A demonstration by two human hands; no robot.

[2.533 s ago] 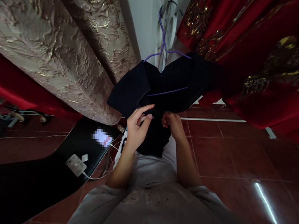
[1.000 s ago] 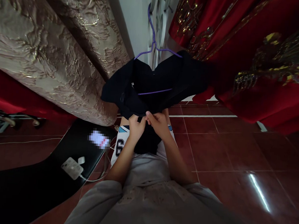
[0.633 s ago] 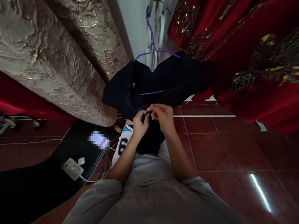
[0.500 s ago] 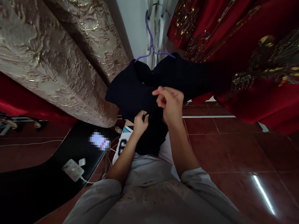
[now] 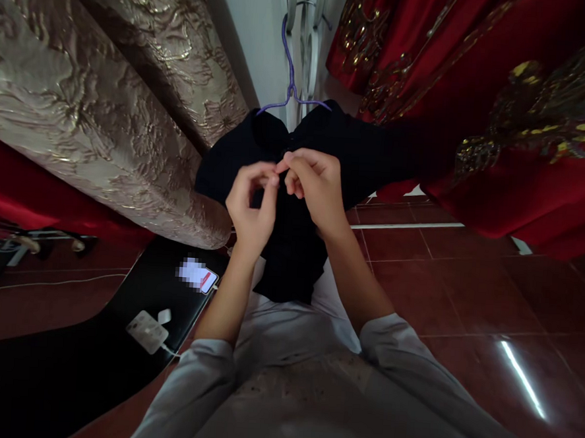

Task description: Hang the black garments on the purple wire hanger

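– So, where is the garment of very dark, almost black cloth point(image 5: 297, 226) to be found?

– It is hung straight ahead, before the person's grey short-sleeved shirt point(image 5: 320, 412), on a thin purple hanger point(image 5: 291, 87). The 2 arms of the hanger are partly covered by the cloth at the shoulders. Its hook is raised beside white curved bars point(image 5: 313, 58); the exact support cannot be seen clearly.

– And how are the 2 hands shaped?

– The left hand point(image 5: 251, 203) is bent, with thumb and first finger placed near to each other. The right hand point(image 5: 319, 184) is curled, with the thumb laid towards the first finger. The fingertips of both are placed close together at the upper front of the garment, just below the neck opening. Whether cloth is grasped there cannot be told.

– What is seen around?

– On the left, a phone with a lit screen point(image 5: 208, 281), a pale rectangular device with a white cable point(image 5: 147, 332) and a small white block point(image 5: 164, 316) are laid on a shiny black bench point(image 5: 134, 288). Beyond it, beige cloth with a raised flower pattern point(image 5: 106, 102) is hung. On the right, shiny red cloth with gold sequins point(image 5: 425, 62) is hung above dark red floor tiles point(image 5: 417, 286).
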